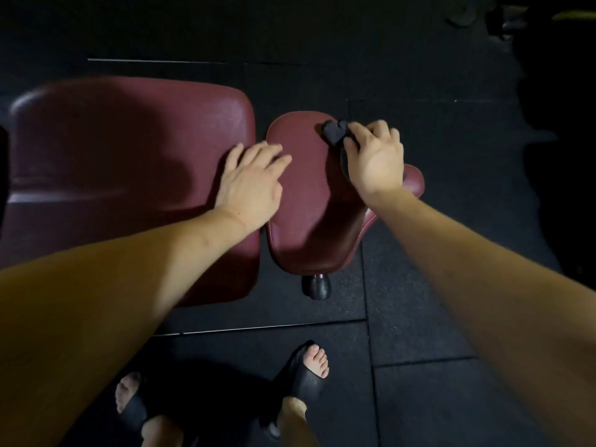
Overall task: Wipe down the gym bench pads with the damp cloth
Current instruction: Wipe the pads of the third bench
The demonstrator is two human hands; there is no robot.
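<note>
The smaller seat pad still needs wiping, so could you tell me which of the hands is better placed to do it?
The right hand: it already grips the dark cloth against the small seat pad. The left hand lies flat and empty across the gap from the large pad.

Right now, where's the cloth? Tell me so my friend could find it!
Find the two dark red padded bench cushions; pick the smaller rounded seat pad on the right. Near its far edge, the right hand pinches a small crumpled dark cloth against it. It's the only black, wrinkly thing on the smooth red pads.
</note>
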